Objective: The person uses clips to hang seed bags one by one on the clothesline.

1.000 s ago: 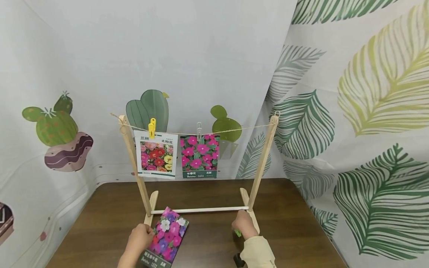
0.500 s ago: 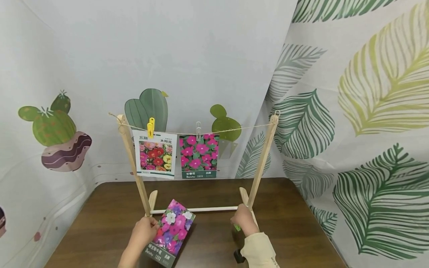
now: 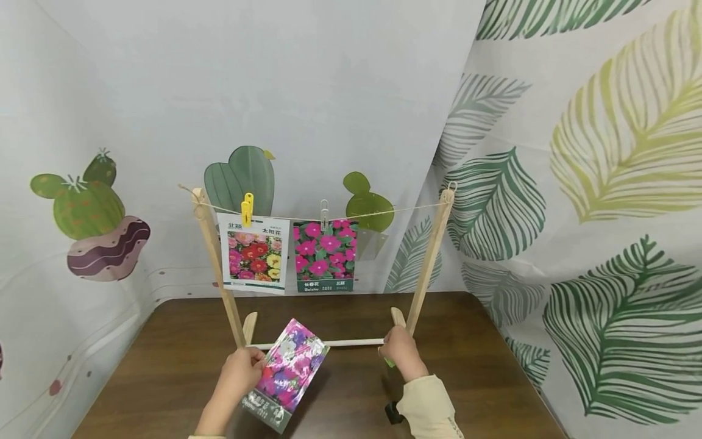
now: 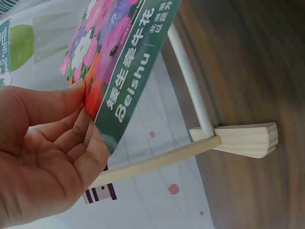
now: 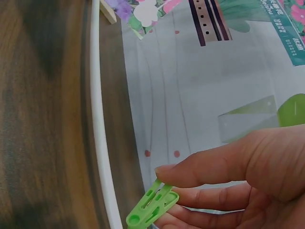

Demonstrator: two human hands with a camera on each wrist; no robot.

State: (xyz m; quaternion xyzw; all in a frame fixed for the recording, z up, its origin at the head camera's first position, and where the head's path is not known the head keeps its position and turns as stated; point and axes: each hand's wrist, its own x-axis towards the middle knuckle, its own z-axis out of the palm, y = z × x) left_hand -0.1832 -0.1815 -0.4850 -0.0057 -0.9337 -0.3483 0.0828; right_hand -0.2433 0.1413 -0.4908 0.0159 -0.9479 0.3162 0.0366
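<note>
My left hand (image 3: 241, 373) pinches a flower seed packet (image 3: 290, 372) by its left edge, thumb on the printed front; it is tilted above the table. In the left wrist view the packet (image 4: 128, 62) shows a dark green band with white lettering. Between thumb and fingers, my right hand (image 3: 403, 352) holds a light green clothespin (image 5: 152, 202), seen clearly in the right wrist view near the rack's white rod (image 5: 100, 119). Two more packets hang from a string (image 3: 408, 210): a white-bordered one (image 3: 255, 253) under a yellow clothespin (image 3: 247, 209), and a pink-flowered one (image 3: 325, 256) under a pale clip (image 3: 325, 214).
The string spans two wooden posts (image 3: 430, 259) joined low down by the white rod (image 3: 353, 342). This rack stands on a dark wooden table (image 3: 164, 366). Behind it hangs a pale cloth (image 3: 340, 91) printed with cacti and leaves. Another pale clip (image 3: 453, 186) sits atop the right post.
My left hand has lifted the packet up and to the right, tilting it so that it now catches the light. My right hand has risen slightly with the green clothespin.
</note>
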